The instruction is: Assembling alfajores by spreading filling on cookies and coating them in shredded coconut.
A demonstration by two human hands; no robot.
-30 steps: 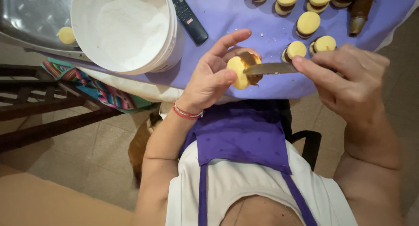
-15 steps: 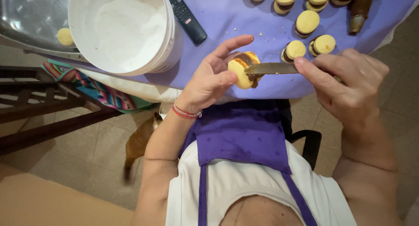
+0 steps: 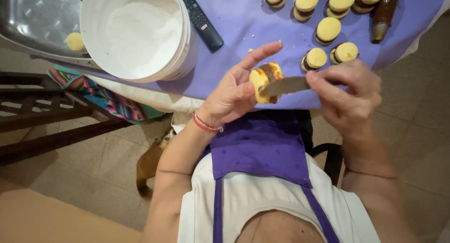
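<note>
Left hand (image 3: 234, 95) pinches a cookie (image 3: 260, 85) just off the table's (image 3: 234, 32) near edge; right hand (image 3: 349, 90), fingers closed on a knife (image 3: 283, 87), spreads brown filling; smoothing seemingly underway, needing light, even strokes.

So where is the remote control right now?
In the head view the black remote control lies on the purple tablecloth at top centre, just right of the white bucket and up-left of the left hand holding the cookie.
</note>
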